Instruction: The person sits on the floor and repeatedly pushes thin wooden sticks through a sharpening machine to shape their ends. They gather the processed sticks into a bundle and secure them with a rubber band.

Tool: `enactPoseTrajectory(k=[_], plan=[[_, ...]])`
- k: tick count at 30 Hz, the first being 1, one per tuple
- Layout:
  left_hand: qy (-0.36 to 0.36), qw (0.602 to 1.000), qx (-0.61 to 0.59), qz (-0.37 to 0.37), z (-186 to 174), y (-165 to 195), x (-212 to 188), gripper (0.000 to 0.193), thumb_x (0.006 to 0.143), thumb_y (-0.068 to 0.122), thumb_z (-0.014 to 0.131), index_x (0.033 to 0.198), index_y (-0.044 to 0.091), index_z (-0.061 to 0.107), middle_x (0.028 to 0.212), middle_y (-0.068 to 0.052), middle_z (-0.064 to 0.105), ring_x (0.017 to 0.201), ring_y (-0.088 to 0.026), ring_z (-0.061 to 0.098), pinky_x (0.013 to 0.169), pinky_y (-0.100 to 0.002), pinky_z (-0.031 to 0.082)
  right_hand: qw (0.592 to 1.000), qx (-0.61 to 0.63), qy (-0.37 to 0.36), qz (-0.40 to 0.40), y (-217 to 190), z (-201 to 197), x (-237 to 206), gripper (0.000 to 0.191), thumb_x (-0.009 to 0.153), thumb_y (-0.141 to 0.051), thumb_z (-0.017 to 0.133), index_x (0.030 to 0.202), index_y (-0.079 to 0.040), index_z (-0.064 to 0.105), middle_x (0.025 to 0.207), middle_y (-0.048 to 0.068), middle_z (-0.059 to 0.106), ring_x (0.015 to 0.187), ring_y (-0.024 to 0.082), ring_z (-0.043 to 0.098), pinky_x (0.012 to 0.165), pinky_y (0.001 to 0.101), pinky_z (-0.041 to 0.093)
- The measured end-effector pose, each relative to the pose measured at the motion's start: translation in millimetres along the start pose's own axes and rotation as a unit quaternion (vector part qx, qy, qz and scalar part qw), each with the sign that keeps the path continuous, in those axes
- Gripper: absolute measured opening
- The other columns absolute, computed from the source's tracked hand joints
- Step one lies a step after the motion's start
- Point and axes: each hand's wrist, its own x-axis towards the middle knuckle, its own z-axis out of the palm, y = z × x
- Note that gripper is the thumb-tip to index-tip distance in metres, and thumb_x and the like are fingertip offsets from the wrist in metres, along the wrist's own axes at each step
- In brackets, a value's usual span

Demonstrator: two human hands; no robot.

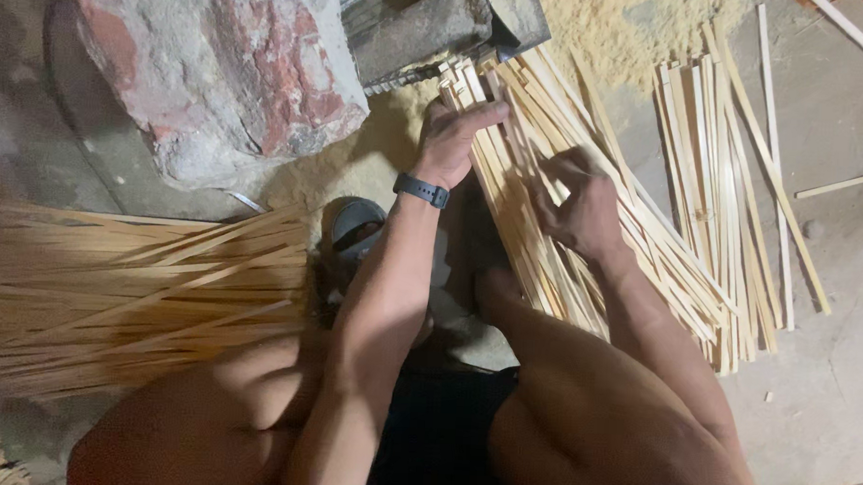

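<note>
Bamboo slats (548, 180), pale and thin, lie in a slanted bundle on a dusty concrete floor (828, 381), running from a dark metal machine (429, 27) past the person's knees, with sawdust (630, 25) behind and a rough brick-and-plaster block (218, 63) to the left. Left hand (454, 138) rests flat on the bundle's upper end, fingers together and extended. Right hand (576, 205) curls loosely around several slats mid-bundle, while a second stack of slats (711, 166) and a blurred sheaf of strips (114, 289) lie to either side.
</note>
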Motion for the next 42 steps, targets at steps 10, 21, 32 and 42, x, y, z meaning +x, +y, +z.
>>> enactPoseTrajectory(k=[10, 21, 32, 42], plan=[[0.009, 0.997, -0.065, -0.030, 8, 6, 1, 0.025, 0.092, 0.005, 0.068, 0.114, -0.003, 0.075, 0.117, -0.013, 0.078, 0.106, -0.018, 0.076, 0.093, -0.031, 0.062, 0.999, 0.003, 0.013, 0.031, 21, 50, 62, 0.012, 0.098, 0.000, 0.066, 0.087, -0.002, 0.068, 0.071, 0.014, 0.062, 0.061, 0.032, 0.060, 0.053, 0.0422, 0.046], [0.004, 0.999, -0.049, -0.006, 13, 8, 2, 0.034, 0.088, 0.009, 0.083, 0.117, -0.003, 0.070, 0.099, -0.012, 0.076, 0.083, -0.022, 0.070, 0.070, -0.036, 0.061, 0.996, -0.040, 0.054, -0.066, 6, 0, 23, 0.014, 0.089, -0.007, 0.069, 0.098, 0.003, 0.069, 0.078, 0.019, 0.062, 0.064, 0.033, 0.059, 0.056, 0.0430, 0.049], [0.069, 0.994, 0.081, 0.002, 6, 6, -2, 0.036, 0.083, 0.001, 0.078, 0.111, -0.004, 0.056, 0.112, -0.015, 0.069, 0.095, -0.022, 0.072, 0.089, -0.041, 0.059, 0.999, 0.024, 0.028, 0.008, 24, 54, 64, 0.017, 0.090, -0.001, 0.072, 0.077, -0.002, 0.060, 0.070, 0.015, 0.060, 0.061, 0.030, 0.059, 0.056, 0.0415, 0.047], [-0.020, 0.997, 0.067, -0.045, 8, 9, -4, 0.052, 0.078, 0.014, 0.089, 0.113, -0.019, 0.070, 0.120, -0.032, 0.073, 0.114, -0.031, 0.071, 0.114, -0.036, 0.044, 0.994, -0.103, 0.028, -0.034, 15, 8, 14, 0.017, 0.087, -0.015, 0.074, 0.098, -0.002, 0.075, 0.083, 0.015, 0.067, 0.066, 0.028, 0.063, 0.056, 0.0422, 0.052]])
